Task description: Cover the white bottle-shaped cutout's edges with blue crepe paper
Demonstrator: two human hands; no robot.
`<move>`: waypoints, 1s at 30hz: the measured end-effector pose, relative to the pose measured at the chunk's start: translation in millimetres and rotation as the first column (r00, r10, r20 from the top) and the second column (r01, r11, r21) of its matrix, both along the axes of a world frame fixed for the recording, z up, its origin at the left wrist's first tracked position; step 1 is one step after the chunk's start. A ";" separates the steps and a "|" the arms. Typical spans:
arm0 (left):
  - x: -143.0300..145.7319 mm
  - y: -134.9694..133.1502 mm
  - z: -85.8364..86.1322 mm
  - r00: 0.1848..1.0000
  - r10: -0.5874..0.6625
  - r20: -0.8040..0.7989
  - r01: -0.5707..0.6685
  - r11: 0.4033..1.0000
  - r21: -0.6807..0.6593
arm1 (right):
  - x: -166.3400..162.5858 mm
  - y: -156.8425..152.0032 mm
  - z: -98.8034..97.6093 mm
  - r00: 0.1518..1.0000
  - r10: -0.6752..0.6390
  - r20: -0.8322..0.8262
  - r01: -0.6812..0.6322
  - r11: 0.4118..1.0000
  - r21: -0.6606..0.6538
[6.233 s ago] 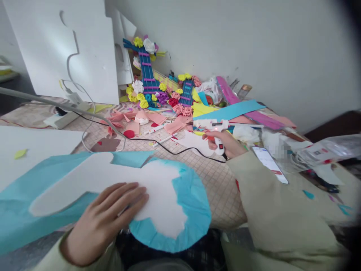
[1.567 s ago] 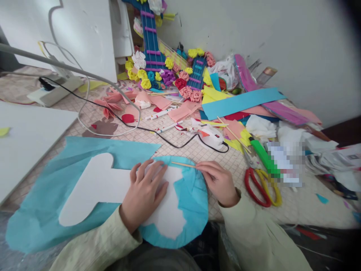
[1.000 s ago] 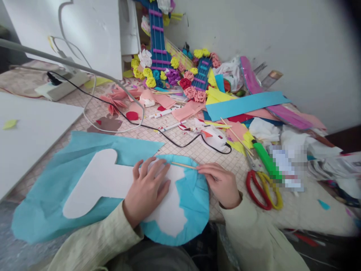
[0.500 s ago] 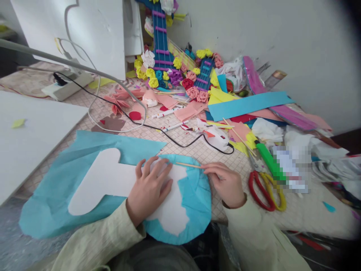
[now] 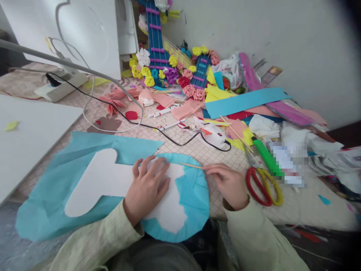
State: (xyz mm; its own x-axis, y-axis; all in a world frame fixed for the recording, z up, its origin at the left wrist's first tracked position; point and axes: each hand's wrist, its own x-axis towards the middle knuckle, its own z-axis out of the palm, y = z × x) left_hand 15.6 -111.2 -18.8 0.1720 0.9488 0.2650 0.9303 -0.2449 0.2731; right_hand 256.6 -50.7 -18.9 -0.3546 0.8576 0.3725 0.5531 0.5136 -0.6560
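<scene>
A white foam cut-out [image 5: 101,180] with a round end lies on a sheet of blue tissue paper [image 5: 56,203] at the table's near edge. Part of the blue paper is folded over its round end [image 5: 194,195]. My left hand [image 5: 145,188] lies flat on the white cut-out, fingers spread. My right hand [image 5: 229,184] pinches a thin wooden stick [image 5: 191,165], whose tip rests at the top rim of the folded blue paper.
A white glue gun [image 5: 213,135] with a black cord lies just behind my hands. Red and yellow scissors [image 5: 263,184] and a green-handled tool [image 5: 266,156] lie to the right. Coloured paper, paper flowers and pens crowd the back. A white board [image 5: 25,135] lies at left.
Six seconds ago my right hand held the glue gun farther back; now the gun lies on the table and the hand holds the stick. Over the last second the stick hand shifted slightly right.
</scene>
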 end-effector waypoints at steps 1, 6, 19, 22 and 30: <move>0.0 0.2 0.1 1.000 0.002 0.001 -0.002 1.000 0.003 | 2.1 -0.6 -0.2 1.000 -0.002 0.007 0.002 1.000 0.009; 0.0 1.0 -0.9 1.000 -0.003 -0.001 0.003 1.000 0.002 | 6.2 -1.0 0.8 0.999 -0.048 0.016 0.048 0.999 0.010; 0.6 0.3 -0.5 1.000 -0.010 -0.002 0.010 1.000 0.011 | 1.4 -1.7 6.0 0.999 -0.041 0.025 0.040 0.999 0.037; 0.0 0.1 -0.5 1.000 -0.006 -0.008 0.006 1.000 0.006 | -9.1 3.1 2.5 1.000 0.008 0.008 -0.008 0.999 0.037; 0.8 0.0 -0.1 1.000 -0.009 0.006 0.008 1.000 0.023 | -0.6 1.2 2.4 0.998 -0.016 0.053 0.015 1.000 0.013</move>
State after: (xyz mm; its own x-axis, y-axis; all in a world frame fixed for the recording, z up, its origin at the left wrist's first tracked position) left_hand 16.4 -111.2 -18.9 0.1783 0.9409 0.2880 0.9264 -0.2591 0.2731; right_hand 256.1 -49.5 -16.5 -0.3608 0.8587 0.3639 0.5953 0.5124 -0.6189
